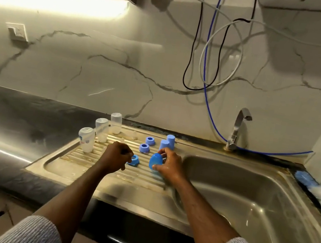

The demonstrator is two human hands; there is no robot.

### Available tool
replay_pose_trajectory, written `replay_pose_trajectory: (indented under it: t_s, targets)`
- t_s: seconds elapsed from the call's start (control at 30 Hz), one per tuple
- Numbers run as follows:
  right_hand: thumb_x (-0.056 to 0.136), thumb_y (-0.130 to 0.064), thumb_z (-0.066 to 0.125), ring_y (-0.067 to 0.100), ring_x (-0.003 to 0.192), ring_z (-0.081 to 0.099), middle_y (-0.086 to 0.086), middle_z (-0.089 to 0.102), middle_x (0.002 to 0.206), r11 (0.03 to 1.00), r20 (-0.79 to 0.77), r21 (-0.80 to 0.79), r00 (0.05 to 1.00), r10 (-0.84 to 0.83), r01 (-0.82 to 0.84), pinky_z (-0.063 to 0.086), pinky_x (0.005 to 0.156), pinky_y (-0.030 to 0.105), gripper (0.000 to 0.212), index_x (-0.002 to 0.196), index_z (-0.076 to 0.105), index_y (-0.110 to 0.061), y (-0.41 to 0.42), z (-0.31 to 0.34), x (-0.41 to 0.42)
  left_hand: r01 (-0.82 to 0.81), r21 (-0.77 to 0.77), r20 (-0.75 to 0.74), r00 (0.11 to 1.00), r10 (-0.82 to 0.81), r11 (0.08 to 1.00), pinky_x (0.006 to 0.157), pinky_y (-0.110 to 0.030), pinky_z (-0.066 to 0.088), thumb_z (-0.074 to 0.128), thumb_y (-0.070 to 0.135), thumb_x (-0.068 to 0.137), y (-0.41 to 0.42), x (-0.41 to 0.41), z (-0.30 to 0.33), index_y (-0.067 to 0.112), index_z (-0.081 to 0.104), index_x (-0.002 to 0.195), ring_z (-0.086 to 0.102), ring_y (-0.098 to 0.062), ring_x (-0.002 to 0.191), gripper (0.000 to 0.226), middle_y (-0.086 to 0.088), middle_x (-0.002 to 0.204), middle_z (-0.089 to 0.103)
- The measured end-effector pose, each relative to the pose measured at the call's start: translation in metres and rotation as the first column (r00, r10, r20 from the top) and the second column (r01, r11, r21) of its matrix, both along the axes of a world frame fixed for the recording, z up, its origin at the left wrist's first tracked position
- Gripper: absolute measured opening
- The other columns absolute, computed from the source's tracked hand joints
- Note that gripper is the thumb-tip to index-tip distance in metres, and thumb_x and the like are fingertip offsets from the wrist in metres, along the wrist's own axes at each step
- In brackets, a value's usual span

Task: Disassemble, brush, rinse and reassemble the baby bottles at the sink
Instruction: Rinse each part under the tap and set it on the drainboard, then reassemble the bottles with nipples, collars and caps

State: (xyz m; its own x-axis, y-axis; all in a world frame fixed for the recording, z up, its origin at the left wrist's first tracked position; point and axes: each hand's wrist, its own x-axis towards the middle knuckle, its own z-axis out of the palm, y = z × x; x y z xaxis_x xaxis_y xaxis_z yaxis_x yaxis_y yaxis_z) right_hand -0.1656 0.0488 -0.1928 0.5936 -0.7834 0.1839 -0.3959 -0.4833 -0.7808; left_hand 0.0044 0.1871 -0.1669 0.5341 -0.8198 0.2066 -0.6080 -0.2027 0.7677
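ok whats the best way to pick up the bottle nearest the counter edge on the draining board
Grip the bottle round its clear middle, coming from the left or front. It stands upside down with its wider base on top, and the other bottles crowd its far right.

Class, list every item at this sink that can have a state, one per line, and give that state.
Three clear bottles: upside down on the drainboard, without collars.
Two blue collars: loose, standing on the drainboard.
Third blue collar: pinched by the left hand.
Two blue caps: standing on the drainboard.
Third blue cap: in the right hand grip, tilted.
Tap: no water seen running.
Bottle brush: lying unused on the counter.
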Motion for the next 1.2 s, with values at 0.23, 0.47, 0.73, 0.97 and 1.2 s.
replay_pose_trajectory:
  t_s: [0.23, 0.47, 0.73, 0.97, 1.2]
  targets:
    - [0.067, -0.017, 0.090, 0.016, 0.101, 0.060, 0.000, 0.060, 0.112, 1.000, -0.084, 0.017, 0.996, -0.025, 0.026, 0.051, 0.085, 0.026, 0.055, 0.107, 0.055, -0.030, -0.005, -0.010, 0.010, -0.004, 0.006, -0.023, 1.000, 0.004, 1.000, 0.050, -0.024, 0.052, 0.065, 0.010, 0.096, 0.000, 0.018, -0.005, 0.007, 0.072, 0.093, 0.064, -0.016, 0.052, 0.008, -0.008, 0.078, 0.073]
    - [0.074, -0.034, 0.086, 0.011, 0.093, 0.057, -0.005, 0.060, 0.104, 0.995, 0.044, -0.034, 0.995, -0.087, 0.089, 0.045, 0.074, 0.020, 0.043, 0.104, 0.058, -0.026, -0.020, 0.011, 0.023, -0.002, -0.005, 0.007, 1.000, 0.002, 1.000, 0.050, -0.020, 0.052, 0.065, 0.010, 0.097, -0.018, 0.042, 0.005, 0.006, 0.072, 0.098, 0.065, -0.016, 0.058, 0.008, -0.008, 0.083, 0.073]
    - [0.083, -0.025, 0.076, 0.014, 0.091, 0.060, -0.002, 0.065, 0.100, 0.975, -0.012, -0.215, 0.999, 0.047, -0.048, 0.054, 0.081, 0.031, 0.025, 0.105, 0.064, -0.021, -0.040, 0.052, 0.098, -0.079, -0.114, 0.145, 0.985, 0.095, 0.990, 0.051, -0.020, 0.052, 0.067, 0.009, 0.094, -0.035, 0.096, 0.036, 0.009, 0.074, 0.089, 0.061, -0.006, 0.050, 0.009, -0.005, 0.076, 0.072]
    - [0.095, -0.022, 0.056, 0.022, 0.103, 0.063, 0.002, 0.069, 0.114, 0.958, -0.327, -0.263, 0.945, 0.024, -0.115, 0.052, 0.095, 0.043, 0.020, 0.109, 0.068, -0.028, -0.079, 0.046, 0.163, -0.080, -0.100, 0.113, 0.989, 0.091, 0.992, 0.051, -0.021, 0.056, 0.069, 0.005, 0.092, -0.053, 0.118, 0.037, 0.010, 0.073, 0.088, 0.064, -0.012, 0.052, 0.008, -0.011, 0.078, 0.073]
    - [0.093, -0.027, 0.067, 0.026, 0.129, 0.050, 0.001, 0.059, 0.135, 0.942, -0.567, -0.295, 0.822, -0.040, -0.158, 0.033, 0.108, 0.051, 0.039, 0.131, 0.058, -0.028, -0.105, 0.036, 0.220, -0.026, -0.062, 0.043, 0.999, 0.029, 0.998, 0.051, -0.016, 0.052, 0.067, 0.001, 0.093, -0.076, 0.127, 0.015, 0.001, 0.071, 0.098, 0.068, -0.015, 0.060, 0.006, -0.012, 0.084, 0.071]
